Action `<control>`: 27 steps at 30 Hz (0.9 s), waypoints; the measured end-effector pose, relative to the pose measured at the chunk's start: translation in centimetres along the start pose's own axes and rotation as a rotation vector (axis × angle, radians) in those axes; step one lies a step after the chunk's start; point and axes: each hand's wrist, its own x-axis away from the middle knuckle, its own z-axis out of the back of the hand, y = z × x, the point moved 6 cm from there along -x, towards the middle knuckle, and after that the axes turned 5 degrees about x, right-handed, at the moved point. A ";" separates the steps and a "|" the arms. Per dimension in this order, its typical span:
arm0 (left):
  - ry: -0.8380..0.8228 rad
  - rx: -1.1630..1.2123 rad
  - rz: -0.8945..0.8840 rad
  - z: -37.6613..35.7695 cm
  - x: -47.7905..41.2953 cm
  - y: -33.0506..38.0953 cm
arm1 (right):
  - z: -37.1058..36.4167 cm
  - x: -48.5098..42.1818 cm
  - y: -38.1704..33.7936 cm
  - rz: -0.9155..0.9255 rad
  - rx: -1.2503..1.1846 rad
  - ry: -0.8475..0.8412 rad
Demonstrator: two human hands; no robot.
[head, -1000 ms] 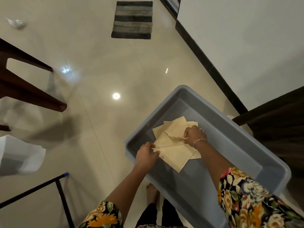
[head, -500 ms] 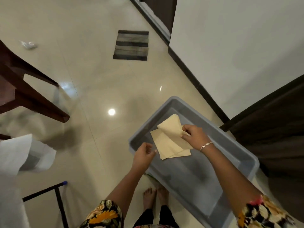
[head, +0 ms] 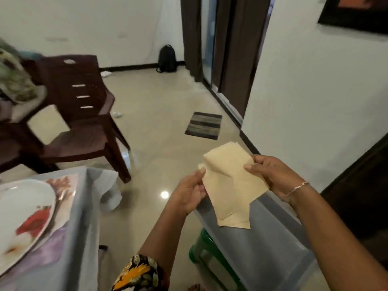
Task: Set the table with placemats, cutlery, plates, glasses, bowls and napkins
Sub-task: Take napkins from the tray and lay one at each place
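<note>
Both hands hold a small stack of beige napkins (head: 231, 185) in the air over the far end of a grey plastic bin (head: 273, 238); the left hand (head: 190, 194) pinches the stack's left edge between thumb and fingers; the right hand (head: 273, 175) grips its right edge, fingers curled; the bin sits on a green stool (head: 201, 248); on the surface (head: 79, 248), at its right edge, a flowered plate (head: 23, 217) lies on a floral placemat (head: 63, 185).

A home dining room is showing. A plastic chair (head: 84, 114) is standing by a cloth-covered table (head: 79, 238) bearing a floral plate (head: 23, 211); dark curtains (head: 192, 34) are hanging.
</note>
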 end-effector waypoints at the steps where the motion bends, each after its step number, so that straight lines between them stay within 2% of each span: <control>1: 0.025 0.062 -0.030 0.1 1.7 0.2 | -0.4 1.1 0.1 -0.001 -0.002 -0.010; 7: 0.326 0.056 -0.249 2.8 13.5 0.1 | -4.1 6.9 1.8 -0.007 -0.008 -0.123; 10: 0.425 0.075 -0.346 4.9 19.1 0.4 | -8.4 9.1 2.5 -0.030 -0.047 -0.292; 12: 0.496 0.111 -0.410 6.5 22.9 0.6 | -11.7 10.2 3.0 -0.045 0.030 -0.364; 20: 0.824 -0.026 -0.586 13.3 37.9 1.2 | -24.3 14.2 2.3 -0.013 0.152 -0.471; 27: 0.886 -0.248 -0.711 17.9 47.8 4.2 | -34.1 17.5 1.2 0.230 0.167 -0.531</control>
